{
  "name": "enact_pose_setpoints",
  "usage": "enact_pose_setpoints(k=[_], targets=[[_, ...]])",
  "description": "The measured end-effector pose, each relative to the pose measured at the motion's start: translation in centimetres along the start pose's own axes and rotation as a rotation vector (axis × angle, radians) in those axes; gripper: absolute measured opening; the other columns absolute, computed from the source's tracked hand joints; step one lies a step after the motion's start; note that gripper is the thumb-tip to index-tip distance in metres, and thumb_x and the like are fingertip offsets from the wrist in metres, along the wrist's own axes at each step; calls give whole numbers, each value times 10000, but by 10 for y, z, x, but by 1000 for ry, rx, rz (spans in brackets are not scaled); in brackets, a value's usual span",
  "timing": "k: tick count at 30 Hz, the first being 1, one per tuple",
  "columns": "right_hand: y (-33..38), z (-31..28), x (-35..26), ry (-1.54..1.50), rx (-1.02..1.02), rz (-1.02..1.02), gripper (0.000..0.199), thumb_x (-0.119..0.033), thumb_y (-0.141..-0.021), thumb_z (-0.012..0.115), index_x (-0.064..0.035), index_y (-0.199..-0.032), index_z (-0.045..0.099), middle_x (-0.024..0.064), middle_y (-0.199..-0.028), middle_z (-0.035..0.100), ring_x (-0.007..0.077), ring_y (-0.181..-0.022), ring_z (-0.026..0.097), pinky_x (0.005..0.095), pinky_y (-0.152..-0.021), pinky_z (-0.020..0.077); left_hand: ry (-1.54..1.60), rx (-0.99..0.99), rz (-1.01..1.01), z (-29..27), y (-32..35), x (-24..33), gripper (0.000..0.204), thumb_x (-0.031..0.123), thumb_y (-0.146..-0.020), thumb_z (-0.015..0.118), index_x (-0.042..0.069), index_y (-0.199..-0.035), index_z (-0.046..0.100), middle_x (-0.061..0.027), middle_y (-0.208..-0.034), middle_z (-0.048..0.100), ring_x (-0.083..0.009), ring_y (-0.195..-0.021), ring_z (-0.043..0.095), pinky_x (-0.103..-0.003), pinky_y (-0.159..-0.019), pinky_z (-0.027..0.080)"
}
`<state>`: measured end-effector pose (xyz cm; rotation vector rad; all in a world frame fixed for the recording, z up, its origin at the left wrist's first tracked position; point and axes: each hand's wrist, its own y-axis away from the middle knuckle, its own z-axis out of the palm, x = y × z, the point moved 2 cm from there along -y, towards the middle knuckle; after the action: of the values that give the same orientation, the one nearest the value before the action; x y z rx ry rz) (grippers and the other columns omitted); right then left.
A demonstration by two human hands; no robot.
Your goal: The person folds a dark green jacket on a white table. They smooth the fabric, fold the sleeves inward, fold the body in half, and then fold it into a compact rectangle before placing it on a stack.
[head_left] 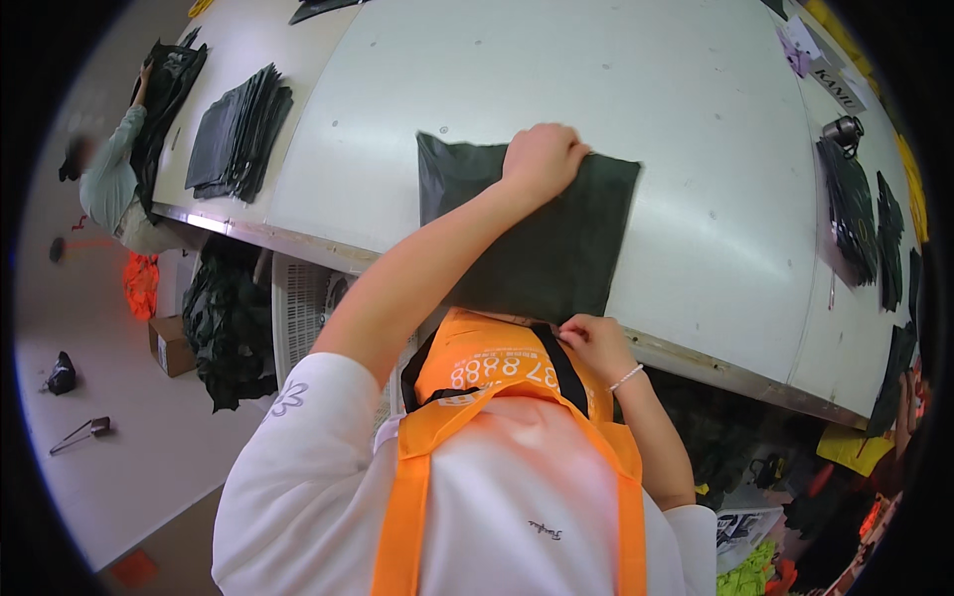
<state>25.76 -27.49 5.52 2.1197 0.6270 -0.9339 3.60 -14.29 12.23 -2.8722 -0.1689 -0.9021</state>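
Observation:
A dark, flat, square plastic-looking bag lies on the white table in front of me, its near edge reaching the table's edge by my apron. My left hand is closed at the bag's far edge, its forearm crossing over the bag's left part. The fingers seem to grip that edge, though the fingertips are partly hidden. Close to the bag's near right corner, my right hand has its fingers curled together against my orange apron. What they pinch, if anything, is too small to make out.
On the white table, a stack of dark bags lies at left, more dark bundles at right beside a small metallic cup-like item. Another person handles dark material at far left. A white crate stands below the table edge.

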Motion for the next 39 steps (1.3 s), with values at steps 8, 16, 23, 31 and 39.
enact_pose_setpoints(k=[8,16,23,31,39], targets=[[18,-43,44,-1346,260,131,648,-545,-968,313,-20,-1333,419,99,-1294,513,223,-1200,476,353,-1034,341,295,-155,146,-102,88,75,244,271,-809,682,42,-891,680,-127,-889,649,-246,-793,598,-353,-697,470],[-5,1,77,-564,859,295,598,-430,-914,556,70,-1214,429,142,-1146,538,203,-1016,509,310,-906,407,13,115,-321,46,167,-120,601,493,-877,512,29,-1260,508,-214,-1340,429,-358,-1260,386,-419,-1043,322],[-16,-21,85,-515,764,232,532,-434,-926,533,34,-1167,454,115,-1086,541,185,-978,505,292,-880,413,466,120,-502,40,192,-89,741,449,-769,671,10,-1305,407,-234,-1186,520,-357,-1092,523,-404,-933,419],[-108,-1,-32,-231,-20,-104,699,-245,-814,697,58,-1349,365,182,-1255,497,245,-1147,485,342,-986,375,527,669,-943,21,310,-118,823,398,-790,686,-6,-1392,296,-216,-1320,474,-305,-1203,490,-374,-1003,379],[-201,107,-163,284,-413,-613,761,-372,-851,607,-45,-1431,238,277,-1212,494,415,-1077,522,426,-901,449,803,1064,-1245,-30,396,-142,711,393,-876,603,-52,-1362,337,-198,-1273,496,-246,-1182,474,-341,-1003,359]])
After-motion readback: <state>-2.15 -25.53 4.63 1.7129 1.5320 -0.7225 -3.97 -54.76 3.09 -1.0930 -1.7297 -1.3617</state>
